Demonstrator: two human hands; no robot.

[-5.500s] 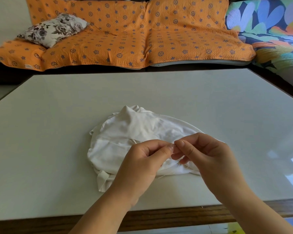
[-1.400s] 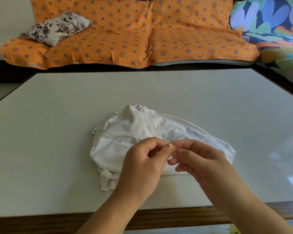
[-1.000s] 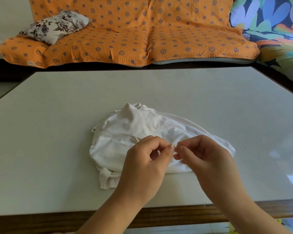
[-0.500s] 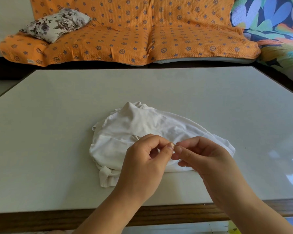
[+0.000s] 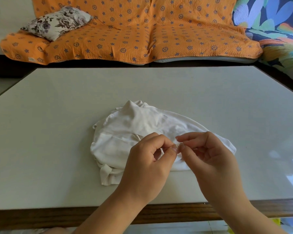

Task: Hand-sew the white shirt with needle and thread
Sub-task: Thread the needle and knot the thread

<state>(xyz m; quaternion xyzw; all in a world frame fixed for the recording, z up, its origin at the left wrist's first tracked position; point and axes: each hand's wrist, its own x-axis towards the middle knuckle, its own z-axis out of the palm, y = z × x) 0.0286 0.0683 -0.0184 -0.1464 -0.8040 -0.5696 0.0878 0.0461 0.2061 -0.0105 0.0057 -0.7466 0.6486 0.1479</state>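
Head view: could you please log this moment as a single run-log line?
stage: threading, apparently | left hand: pinches likely needle | right hand: pinches thread end | white shirt: bunched on table

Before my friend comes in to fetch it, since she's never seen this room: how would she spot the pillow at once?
Beyond the table, find the orange cover. The pillow lies on its left end. It alone is white with grey roses, while the cover bears blue stars and wheels.
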